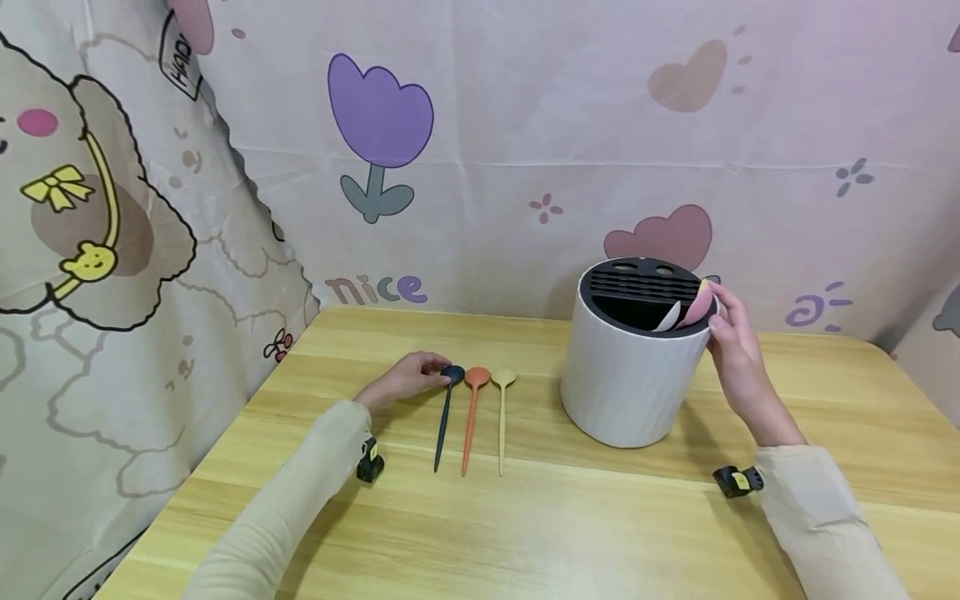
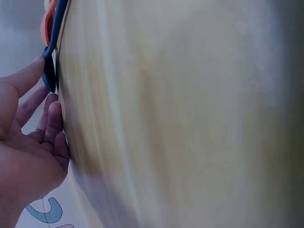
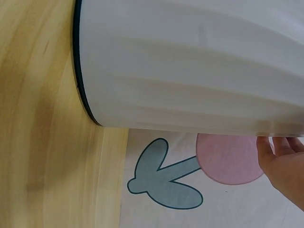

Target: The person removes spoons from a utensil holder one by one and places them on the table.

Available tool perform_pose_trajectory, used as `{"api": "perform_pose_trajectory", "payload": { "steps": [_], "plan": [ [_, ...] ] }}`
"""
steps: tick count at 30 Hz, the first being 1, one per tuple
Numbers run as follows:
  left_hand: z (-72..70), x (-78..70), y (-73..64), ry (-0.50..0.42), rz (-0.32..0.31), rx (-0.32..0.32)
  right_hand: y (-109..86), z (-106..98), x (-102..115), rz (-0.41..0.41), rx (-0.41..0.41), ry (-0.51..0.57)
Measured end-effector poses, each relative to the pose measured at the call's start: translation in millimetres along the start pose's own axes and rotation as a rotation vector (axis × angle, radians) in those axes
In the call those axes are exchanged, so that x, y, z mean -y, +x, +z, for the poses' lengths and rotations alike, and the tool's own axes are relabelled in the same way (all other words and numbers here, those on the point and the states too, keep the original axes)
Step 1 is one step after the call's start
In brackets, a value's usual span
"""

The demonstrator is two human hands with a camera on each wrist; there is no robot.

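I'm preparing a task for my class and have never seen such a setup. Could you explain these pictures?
There's no robot here, just a person's two bare hands at a table. The wide picture comes from a camera worn on the head; the two close ones come from cameras on the wrists, left camera and right camera. On the wood lie a blue spoon, an orange spoon and a yellow spoon, beside a standing white holder with a pink piece in its top. The left hand pinches the blue spoon's head; the right hand touches the holder near its rim.
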State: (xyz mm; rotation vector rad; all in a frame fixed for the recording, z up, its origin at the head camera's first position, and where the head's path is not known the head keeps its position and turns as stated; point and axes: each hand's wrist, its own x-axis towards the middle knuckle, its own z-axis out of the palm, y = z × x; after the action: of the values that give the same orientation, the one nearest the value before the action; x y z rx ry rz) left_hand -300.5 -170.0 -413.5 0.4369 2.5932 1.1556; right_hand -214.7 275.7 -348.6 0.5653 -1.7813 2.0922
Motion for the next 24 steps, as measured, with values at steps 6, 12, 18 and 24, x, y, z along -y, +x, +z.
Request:
{"api": "perform_pose_trajectory", "payload": {
  "steps": [6,12,18,24],
  "plan": [
    [-5.8,-2.6,-6.7,-0.085,-0.029,0.010,0.6,0,-1,0.006,0.015,-0.015],
    [-20.2,-23.8,-13.6,-0.193,-0.025,-0.100,-1.3,0,0,0.000,0.017,-0.022],
    [-27.2,-77.9,-29.9,-0.239,0.088,-0.226,-0.9,0,1,0.000,0.023,-0.045],
    [-0.5,-139.8,-55.0,-0.194,0.282,-0.199,-1.1,0,-1,-0.001,0.013,-0.051]
  ]
}}
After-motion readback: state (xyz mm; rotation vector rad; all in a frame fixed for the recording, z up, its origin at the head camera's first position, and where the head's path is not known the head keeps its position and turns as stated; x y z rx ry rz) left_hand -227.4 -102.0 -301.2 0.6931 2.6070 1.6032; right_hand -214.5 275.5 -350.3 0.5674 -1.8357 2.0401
